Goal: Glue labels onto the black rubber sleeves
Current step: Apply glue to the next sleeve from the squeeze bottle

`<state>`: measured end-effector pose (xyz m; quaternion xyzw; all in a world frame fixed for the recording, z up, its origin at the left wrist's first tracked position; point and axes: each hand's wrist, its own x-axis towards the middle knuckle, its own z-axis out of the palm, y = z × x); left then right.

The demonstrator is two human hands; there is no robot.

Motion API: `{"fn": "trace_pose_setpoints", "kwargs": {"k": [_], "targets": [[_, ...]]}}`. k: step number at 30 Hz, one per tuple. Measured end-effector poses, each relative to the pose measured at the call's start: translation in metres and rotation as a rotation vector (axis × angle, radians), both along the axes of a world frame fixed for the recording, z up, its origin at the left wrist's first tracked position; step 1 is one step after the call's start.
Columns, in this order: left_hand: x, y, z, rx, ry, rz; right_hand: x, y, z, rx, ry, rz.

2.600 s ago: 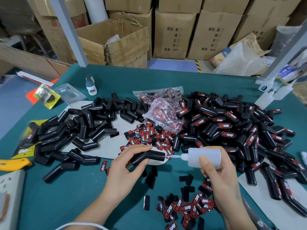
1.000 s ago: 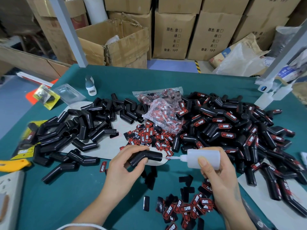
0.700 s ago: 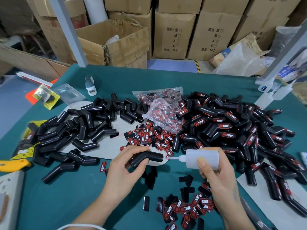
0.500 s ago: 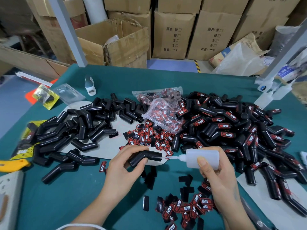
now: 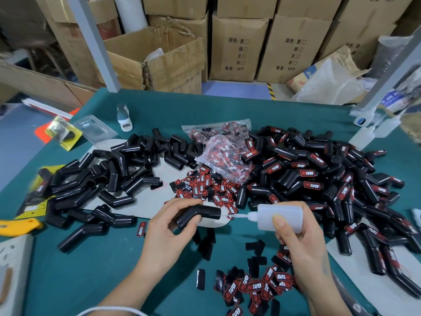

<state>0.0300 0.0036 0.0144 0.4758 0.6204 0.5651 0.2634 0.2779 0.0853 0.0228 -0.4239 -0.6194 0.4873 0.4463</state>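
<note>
Both hands work just above the near middle of the green-topped desk (image 5: 284,110). Left hand (image 5: 168,233) has its thumb and fingers curled around a bent black rubber sleeve (image 5: 198,215), gripping the lower leg of the elbow while the open end of the other leg points right. Right hand (image 5: 298,236) grasps a translucent white squeeze bottle of glue (image 5: 281,217), lying sideways with the thumb pressed on its near side; its thin nozzle (image 5: 241,215) points left, with the tip right at the sleeve's open end.

Beyond the sleeve lies a loose heap of small red-and-black labels (image 5: 205,185) printed with white lettering, spread over a pale grey sheet (image 5: 150,201). A second scatter of the same labels (image 5: 255,286) sits near the desk's front edge between the wrists, some face down and showing only black. Behind the first heap rests a clear plastic bag of labels (image 5: 223,151).

To the left sits a pile of plain black sleeves (image 5: 109,179) without labels. To the right is a larger pile of black sleeves already bearing labels (image 5: 319,179). A small white bottle with a dark cap (image 5: 124,118) stands upright at the far left of the desk, near a clear plastic blister pack (image 5: 95,131). A yellow tool handle (image 5: 18,225) lies at the left edge. Brown cardboard boxes (image 5: 237,46) are stacked behind the desk.
</note>
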Motion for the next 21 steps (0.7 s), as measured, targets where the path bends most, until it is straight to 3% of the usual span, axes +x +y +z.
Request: {"fn": "trace_pose_setpoints", "kwargs": {"k": [21], "targets": [[-0.0031, 0.0017, -0.0037, 0.031, -0.022, -0.004, 0.0013, 0.0001, 0.0016, -0.002, -0.001, -0.023]]}}
